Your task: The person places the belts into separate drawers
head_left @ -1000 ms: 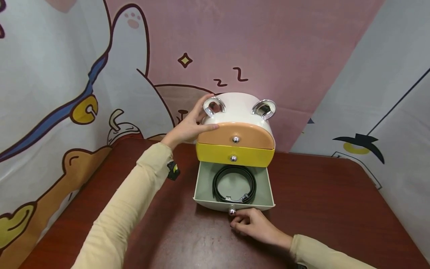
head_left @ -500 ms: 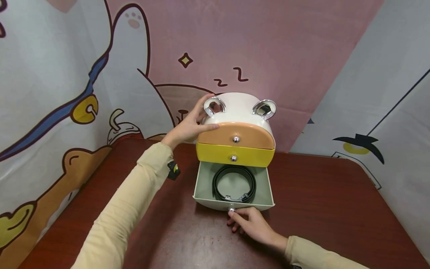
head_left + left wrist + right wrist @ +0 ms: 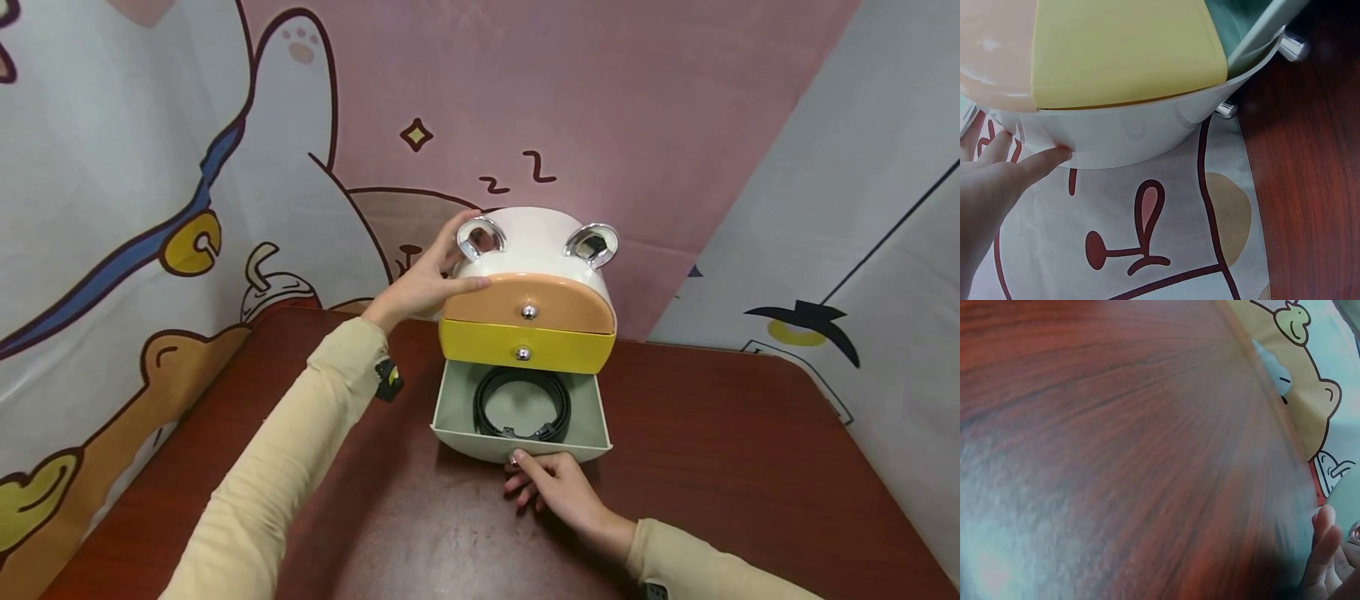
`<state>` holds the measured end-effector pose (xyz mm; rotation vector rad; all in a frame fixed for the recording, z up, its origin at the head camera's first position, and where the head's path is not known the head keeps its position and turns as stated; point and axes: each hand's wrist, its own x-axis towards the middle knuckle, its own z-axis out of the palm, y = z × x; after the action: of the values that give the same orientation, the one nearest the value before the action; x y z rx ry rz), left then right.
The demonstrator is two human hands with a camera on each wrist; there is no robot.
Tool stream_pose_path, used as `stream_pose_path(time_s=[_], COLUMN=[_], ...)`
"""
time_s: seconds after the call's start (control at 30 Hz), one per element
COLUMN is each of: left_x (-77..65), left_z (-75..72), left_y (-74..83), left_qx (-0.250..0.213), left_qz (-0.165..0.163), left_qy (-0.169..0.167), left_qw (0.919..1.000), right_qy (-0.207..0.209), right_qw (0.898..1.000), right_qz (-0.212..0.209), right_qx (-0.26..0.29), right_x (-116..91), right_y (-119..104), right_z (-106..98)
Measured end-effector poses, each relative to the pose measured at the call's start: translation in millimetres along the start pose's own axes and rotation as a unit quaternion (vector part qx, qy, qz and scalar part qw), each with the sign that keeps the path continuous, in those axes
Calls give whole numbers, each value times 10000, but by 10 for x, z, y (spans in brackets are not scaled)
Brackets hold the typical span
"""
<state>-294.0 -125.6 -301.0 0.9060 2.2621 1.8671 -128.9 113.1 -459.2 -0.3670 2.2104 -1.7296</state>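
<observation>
A small cabinet point(image 3: 528, 242) with a white shell and two silver ears stands on the table. Its peach drawer point(image 3: 480, 304) and yellow drawer point(image 3: 480, 342) are closed. The pale green bottom drawer point(image 3: 468, 446) is pulled out, with a coiled black belt point(image 3: 564, 408) inside. My left hand point(image 3: 420, 287) rests against the cabinet's left side, thumb along the peach drawer's edge and fingers beside the silver ear; the left wrist view shows fingertips on the white shell point(image 3: 1129, 137). My right hand point(image 3: 566, 496) presses its thumb on the bottom drawer's silver knob point(image 3: 514, 457), other fingers loose below.
The dark red-brown wooden table point(image 3: 735, 450) extends around the cabinet. Behind it hangs a cartoon-printed cloth point(image 3: 637, 108), close to the cabinet's back and left side. Silver feet point(image 3: 1227, 110) show under the cabinet in the left wrist view.
The bottom drawer has slid slightly inward with the belt in it. My right hand has moved forward with it, its thumb coming onto the knob. My left hand stays in place.
</observation>
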Motion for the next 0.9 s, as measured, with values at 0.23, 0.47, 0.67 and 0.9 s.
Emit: stream_pose_path(time_s=[0.23, 0.47, 0.67, 0.9], left_x=[-2, -9, -15, 0], left_z=[0, -12, -15, -8], left_y=[-26, -31, -28, -24], left_qx=[114, 158, 187, 156], left_qz=[60, 84, 84, 92], left_qy=[33, 17, 27, 6], left_qw=[9999, 9998, 9998, 9998], right_qy=[-1, 14, 66, 182], right_qw=[9999, 9999, 9998, 9993], right_qz=[102, 101, 184, 310], right_qx=[-53, -45, -46, 100], right_x=[23, 60, 126, 244], right_y=[-11, -5, -11, -11], right_z=[-48, -74, -86, -125])
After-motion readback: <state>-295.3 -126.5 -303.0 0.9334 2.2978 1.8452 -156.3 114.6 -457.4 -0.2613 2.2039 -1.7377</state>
